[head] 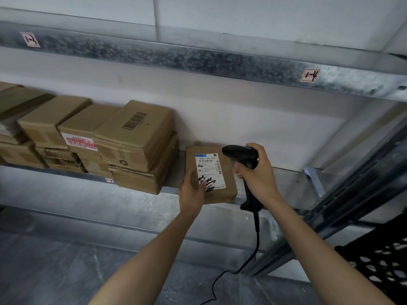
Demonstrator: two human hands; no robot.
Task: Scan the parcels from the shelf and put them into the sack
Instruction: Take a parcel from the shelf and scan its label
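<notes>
I log: galvanised steel shelf [290, 182] against white wall [242, 119]; labelled parcel [230, 175] at the front edge, my left hand [190, 192] gripping its near corner; right hand [258, 172] wrapped round barcode scanner [240, 153]; stacked cartons [132, 139] just left.

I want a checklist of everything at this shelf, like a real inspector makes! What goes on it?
Surface: grey metal shelf, with boxes on it.
Job's things: parcel at the shelf's front edge, white label facing up; black scanner aimed at it; no sack seen.
Clutter: stacked cardboard boxes left of the parcel.
Hands: left hand grips the parcel's left edge, thumb on the label; right hand grips the scanner's handle.
Cables: black cable hangs from the scanner, running down out of view.
Surroundings: white wall behind; upper shelf above; black crate at lower right.
</notes>
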